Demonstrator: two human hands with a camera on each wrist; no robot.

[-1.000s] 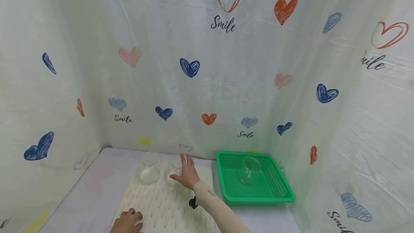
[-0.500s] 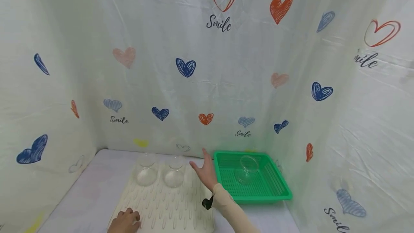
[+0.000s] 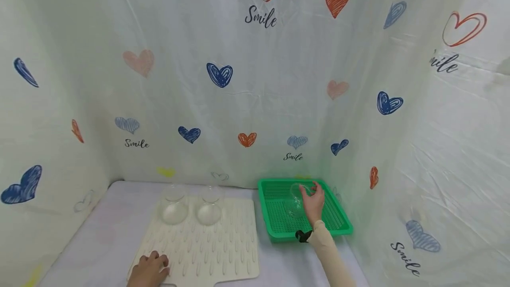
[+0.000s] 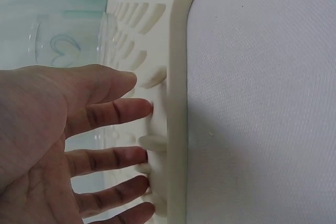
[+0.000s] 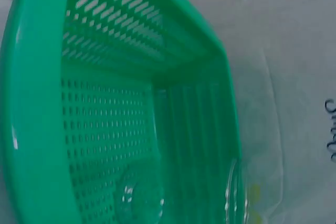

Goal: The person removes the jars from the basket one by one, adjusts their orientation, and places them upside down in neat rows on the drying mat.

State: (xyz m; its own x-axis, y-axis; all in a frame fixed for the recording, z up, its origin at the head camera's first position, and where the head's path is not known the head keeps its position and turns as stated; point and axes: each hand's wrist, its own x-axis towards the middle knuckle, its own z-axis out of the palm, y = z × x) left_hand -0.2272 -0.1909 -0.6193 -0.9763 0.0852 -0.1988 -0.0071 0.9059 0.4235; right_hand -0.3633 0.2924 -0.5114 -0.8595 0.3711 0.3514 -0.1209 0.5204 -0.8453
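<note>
In the head view, my right hand (image 3: 314, 202) is over the green basket (image 3: 275, 236), at the right side of a clear glass cup (image 3: 294, 207). Its thumb and fingers are spread near the cup's rim; whether they touch it I cannot tell. That cup stands in the basket with its mouth up, and the right wrist view shows part of it (image 5: 139, 198) but no fingers. My left hand (image 3: 148, 270) rests by the near left edge of a cream ridged mat (image 3: 223, 251), its fingers loosely extended onto the ridges (image 4: 152, 142).
Two more clear glass cups, a left one (image 3: 174, 211) and a right one (image 3: 209, 212), stand side by side on the mat's far end, seemingly mouth down. A white curtain (image 3: 255, 101) printed with hearts encloses the white-covered table (image 3: 99, 229) behind and at the sides.
My right hand has left the right-hand cup on the mat and moved right to the cup in the basket. The left hand has stayed at the mat's edge. The head view has shifted slightly.
</note>
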